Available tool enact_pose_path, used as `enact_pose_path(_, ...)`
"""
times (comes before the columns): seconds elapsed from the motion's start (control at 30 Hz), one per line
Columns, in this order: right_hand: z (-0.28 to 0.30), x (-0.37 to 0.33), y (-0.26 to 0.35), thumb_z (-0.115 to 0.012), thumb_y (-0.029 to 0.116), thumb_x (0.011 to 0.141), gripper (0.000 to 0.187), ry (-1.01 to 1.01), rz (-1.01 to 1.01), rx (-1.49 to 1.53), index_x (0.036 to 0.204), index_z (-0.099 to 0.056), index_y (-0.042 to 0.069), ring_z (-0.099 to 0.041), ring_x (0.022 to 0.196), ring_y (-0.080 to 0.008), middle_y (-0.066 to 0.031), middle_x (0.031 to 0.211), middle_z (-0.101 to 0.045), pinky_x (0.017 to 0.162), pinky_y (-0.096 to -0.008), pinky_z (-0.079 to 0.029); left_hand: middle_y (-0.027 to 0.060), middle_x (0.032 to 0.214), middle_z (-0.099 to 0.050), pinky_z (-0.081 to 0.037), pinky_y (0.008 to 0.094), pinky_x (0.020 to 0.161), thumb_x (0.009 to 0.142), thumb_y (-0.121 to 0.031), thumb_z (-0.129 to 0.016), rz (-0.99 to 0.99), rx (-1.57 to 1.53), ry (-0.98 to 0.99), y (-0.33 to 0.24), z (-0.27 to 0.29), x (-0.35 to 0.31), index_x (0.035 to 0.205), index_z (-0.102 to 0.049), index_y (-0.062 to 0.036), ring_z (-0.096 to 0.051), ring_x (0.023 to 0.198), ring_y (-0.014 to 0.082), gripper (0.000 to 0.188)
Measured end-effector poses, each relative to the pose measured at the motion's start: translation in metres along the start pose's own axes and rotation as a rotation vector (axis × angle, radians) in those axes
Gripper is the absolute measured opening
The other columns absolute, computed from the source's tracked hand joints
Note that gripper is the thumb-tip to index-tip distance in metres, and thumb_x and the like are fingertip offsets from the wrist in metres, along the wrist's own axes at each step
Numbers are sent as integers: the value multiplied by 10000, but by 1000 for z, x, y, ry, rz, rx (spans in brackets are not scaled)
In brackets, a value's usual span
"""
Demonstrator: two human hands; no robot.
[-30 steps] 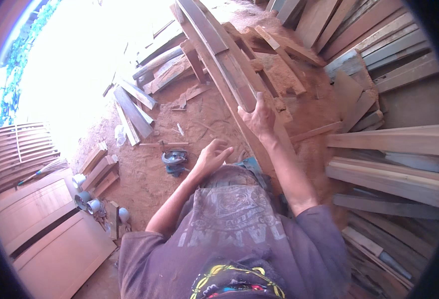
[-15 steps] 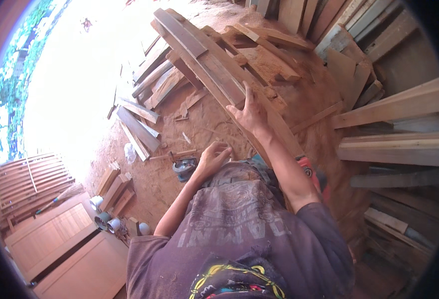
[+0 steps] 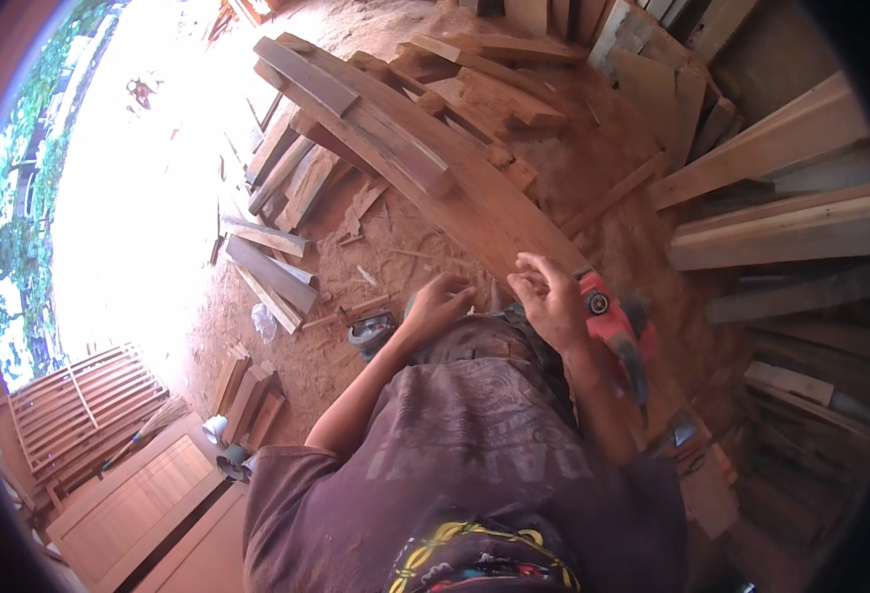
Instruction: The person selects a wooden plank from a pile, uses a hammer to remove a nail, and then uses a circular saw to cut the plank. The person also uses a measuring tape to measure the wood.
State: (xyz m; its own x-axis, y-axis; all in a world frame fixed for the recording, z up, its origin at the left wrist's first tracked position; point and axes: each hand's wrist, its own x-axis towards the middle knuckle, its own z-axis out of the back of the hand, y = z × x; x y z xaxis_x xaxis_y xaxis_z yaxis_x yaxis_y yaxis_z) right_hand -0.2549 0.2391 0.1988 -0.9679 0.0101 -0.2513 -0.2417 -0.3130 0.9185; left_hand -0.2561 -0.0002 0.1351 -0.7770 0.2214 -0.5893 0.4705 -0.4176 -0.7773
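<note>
A long wooden plank (image 3: 499, 222) runs from far left to near right, and two shorter wood pieces lie end to end on it: a far piece (image 3: 311, 76) and a nearer piece (image 3: 395, 143). My right hand (image 3: 550, 301) is over the plank's near part, its fingers apart and bent, holding nothing. Just right of it a red and black power tool (image 3: 608, 316) sits on the plank. Over my lap rests my left hand (image 3: 440, 304), loosely open with fingers a little curled; nothing shows in it.
Offcuts (image 3: 301, 183) are piled left of the plank, and thick boards (image 3: 781, 227) lean at the right. A dark power tool (image 3: 371, 331) lies on the sawdust-covered floor near my left arm. Wooden panels (image 3: 138, 494) stand at the lower left.
My right hand has let go of the nearer wood piece and drawn back toward me, beside the red power tool. My left hand stays over my lap. The view has shifted slightly.
</note>
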Motion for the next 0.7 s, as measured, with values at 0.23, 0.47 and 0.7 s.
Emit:
enact_pose_path(0.23,26,-22,-6,-736,191,1029,348,-145,23,53,1277,-687,-48,-759,976,-182,-148,1078,-774,816,-321,-607,221,1197,-762,-585,400,945,1008,-377,-725,-49,71,127,-6,-11,8,1277,-693,31,-750,1117,312,490)
enact_pose_path(0.47,-7,-38,4,-729,195,1032,320,-293,-32,81,1257,-703,-30,-770,943,-203,-141,1063,-780,782,-330,-612,220,1184,-763,-586,417,944,995,-367,-735,-161,93,144,15,18,34,1264,-698,26,-755,1099,326,478)
enact_pose_path(0.7,-61,-38,44,-724,199,1038,323,-198,-112,17,1266,-710,-29,-732,947,-159,-120,1078,-772,818,-295,-582,206,1195,-765,-586,424,944,978,-379,-747,-168,118,171,36,58,29,1254,-718,3,-764,1072,323,472)
